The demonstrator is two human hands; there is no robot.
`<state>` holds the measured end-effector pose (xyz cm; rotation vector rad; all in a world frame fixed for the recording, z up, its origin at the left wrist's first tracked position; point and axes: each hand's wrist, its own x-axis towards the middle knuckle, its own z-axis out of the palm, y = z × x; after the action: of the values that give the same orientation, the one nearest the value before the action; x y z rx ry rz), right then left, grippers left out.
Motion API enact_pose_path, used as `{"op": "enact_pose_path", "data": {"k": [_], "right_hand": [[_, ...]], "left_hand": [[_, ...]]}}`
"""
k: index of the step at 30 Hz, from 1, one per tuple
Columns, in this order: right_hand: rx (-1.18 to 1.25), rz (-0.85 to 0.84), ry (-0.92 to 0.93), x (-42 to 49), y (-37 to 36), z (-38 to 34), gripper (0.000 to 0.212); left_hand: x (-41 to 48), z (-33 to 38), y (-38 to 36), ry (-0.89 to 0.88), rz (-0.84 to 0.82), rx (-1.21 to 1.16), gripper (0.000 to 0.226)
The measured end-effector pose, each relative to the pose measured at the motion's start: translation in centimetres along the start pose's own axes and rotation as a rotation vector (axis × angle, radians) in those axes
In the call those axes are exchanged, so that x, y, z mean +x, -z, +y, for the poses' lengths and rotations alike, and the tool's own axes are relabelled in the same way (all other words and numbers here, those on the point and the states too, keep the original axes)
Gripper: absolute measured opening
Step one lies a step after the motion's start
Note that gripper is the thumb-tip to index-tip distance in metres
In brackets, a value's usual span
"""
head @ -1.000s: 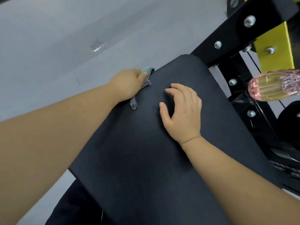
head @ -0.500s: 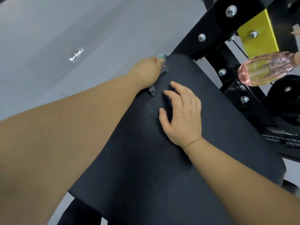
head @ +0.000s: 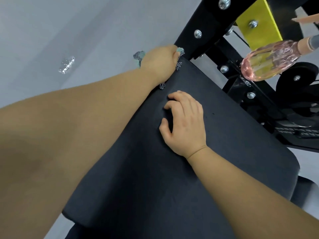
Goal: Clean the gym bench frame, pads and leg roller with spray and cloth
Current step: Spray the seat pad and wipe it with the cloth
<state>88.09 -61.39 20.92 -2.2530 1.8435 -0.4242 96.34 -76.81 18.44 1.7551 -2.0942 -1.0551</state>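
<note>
A black bench pad point(head: 215, 169) fills the middle of the view. My left hand point(head: 159, 63) grips a checkered cloth with teal backing point(head: 139, 57) and presses it against the pad's far left corner, right below the black frame beam point(head: 207, 26). My right hand point(head: 185, 123) rests on top of the pad with fingers spread and slightly curled, holding nothing. A pink transparent spray bottle point(head: 269, 62) lies on its side to the right, above the frame.
The black bolted frame with a yellow plate point(head: 259, 23) rises at the top right. A black round part point(head: 298, 83) sits at the right edge. Grey floor point(head: 69, 31) lies to the left, with a small shiny patch point(head: 66, 64).
My left hand has slid the cloth along the pad's left edge to the far corner by the frame. My right hand has stayed in place on the pad.
</note>
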Motion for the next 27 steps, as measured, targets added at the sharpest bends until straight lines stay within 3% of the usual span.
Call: {"op": "enact_pose_path", "data": {"k": [10, 14, 16, 18, 20, 22, 24, 27], "right_hand": [[0.237, 0.191, -0.056, -0.1, -0.2, 0.5, 0.011], [0.35, 0.322, -0.183, 0.0, 0.1, 0.8, 0.018], [0.427, 0.412, -0.359, 0.0, 0.6, 0.6, 0.027], [0.491, 0.475, -0.573, -0.2, 1.6, 0.1, 0.038], [0.497, 0.433, -0.657, -1.4, 2.8, -0.7, 0.047], [0.457, 0.354, -0.628, -2.8, 4.0, -1.7, 0.052], [0.33, 0.257, -0.587, -3.2, 4.4, -2.8, 0.06], [0.085, 0.016, -0.593, -1.6, 3.1, -4.5, 0.075]], "left_hand": [[-2.0, -0.2, 0.1, -0.312, 0.092, 0.097, 0.038], [-7.0, 0.9, 0.6, -0.398, 0.019, 0.126, 0.052], [-10.7, 1.9, 0.2, -0.419, -0.027, 0.079, 0.056], [-13.8, 2.8, -0.5, -0.325, -0.157, -0.119, 0.044], [-15.6, 3.7, 0.1, -0.052, -0.344, -0.672, 0.035], [-15.9, 4.1, 1.9, 0.201, -0.399, -1.162, 0.042], [-15.4, 3.9, 3.9, 0.296, -0.293, -1.294, 0.036], [-15.0, 3.2, 6.3, 0.321, -0.001, -1.093, 0.034]]}}
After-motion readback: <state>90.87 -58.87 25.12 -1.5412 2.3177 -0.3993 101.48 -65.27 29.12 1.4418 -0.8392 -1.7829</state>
